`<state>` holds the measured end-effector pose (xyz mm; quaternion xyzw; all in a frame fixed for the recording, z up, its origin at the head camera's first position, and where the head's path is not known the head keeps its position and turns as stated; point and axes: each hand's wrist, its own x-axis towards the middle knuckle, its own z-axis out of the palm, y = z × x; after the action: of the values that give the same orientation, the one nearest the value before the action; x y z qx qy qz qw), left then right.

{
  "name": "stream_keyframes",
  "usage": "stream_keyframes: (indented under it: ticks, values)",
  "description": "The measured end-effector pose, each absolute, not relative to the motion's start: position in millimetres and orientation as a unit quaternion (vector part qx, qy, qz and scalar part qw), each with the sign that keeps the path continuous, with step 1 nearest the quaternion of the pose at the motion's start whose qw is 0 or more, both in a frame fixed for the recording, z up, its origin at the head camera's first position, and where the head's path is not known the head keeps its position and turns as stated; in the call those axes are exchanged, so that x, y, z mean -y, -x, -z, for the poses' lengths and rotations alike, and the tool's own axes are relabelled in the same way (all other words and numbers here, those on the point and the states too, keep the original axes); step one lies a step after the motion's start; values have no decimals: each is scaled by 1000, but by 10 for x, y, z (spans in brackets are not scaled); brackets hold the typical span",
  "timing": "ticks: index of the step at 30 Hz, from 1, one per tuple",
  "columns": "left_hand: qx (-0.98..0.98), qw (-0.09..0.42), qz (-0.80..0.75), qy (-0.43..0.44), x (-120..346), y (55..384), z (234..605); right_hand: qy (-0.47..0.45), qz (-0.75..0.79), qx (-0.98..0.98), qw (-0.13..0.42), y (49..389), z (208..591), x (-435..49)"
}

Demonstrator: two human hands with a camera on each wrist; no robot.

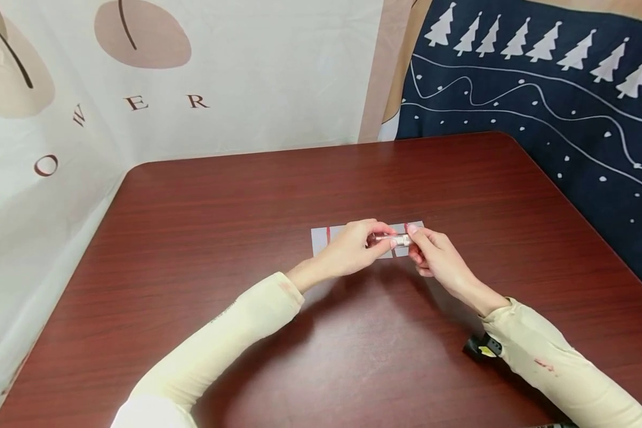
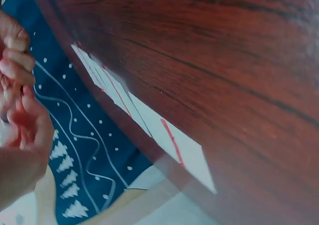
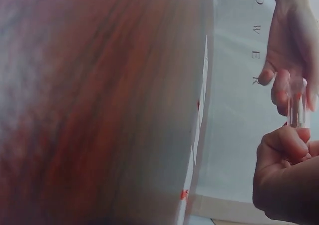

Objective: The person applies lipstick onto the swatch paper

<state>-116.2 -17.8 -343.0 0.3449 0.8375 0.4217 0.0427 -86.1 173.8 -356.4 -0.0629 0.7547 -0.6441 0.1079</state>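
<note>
A small clear tube with reddish colour inside, looking like a lip gloss tube point(image 1: 398, 240), is held off the table between both hands. My left hand point(image 1: 355, 245) pinches its left end with thumb and fingers. The right hand point(image 1: 437, 252) grips the other end, thumb along the top. In the right wrist view the transparent tube point(image 3: 297, 108) spans from the left hand point(image 3: 289, 50) to the right hand point(image 3: 284, 167). Beneath the hands lie white paper strips point(image 1: 319, 241) with red streaks, partly covered in the head view. The left wrist view shows the paper point(image 2: 189, 150) more fully.
The dark red-brown wooden table point(image 1: 219, 208) has rounded far corners. A white printed cloth point(image 1: 278, 77) hangs behind it, and a navy cloth with trees point(image 1: 513, 95) hangs at the right. A black strap device point(image 1: 481, 346) sits at the right sleeve.
</note>
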Motion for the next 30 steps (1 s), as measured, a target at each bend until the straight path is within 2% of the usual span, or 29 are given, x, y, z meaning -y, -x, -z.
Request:
stream_keyframes:
  ticks: [5,11,15,21,30]
  values:
    - [-852,-60,-360,-375,118,1066,3457,66,616,-775,128,854,3558,-1733]
    - [-839,-118,-380,-371,73,1009,3430,88,713,-666,202,880,3546,-1769]
    - [-824,-125,-396,-386,57,1000,3376,106,762,-580,266,898,3542,-1804]
    - [-808,-100,-430,-390,24,996,3331,102,783,-515,334,888,3547,-1810]
    - [-792,-96,-473,-375,-12,979,3329,97,787,-482,373,815,3538,-1767]
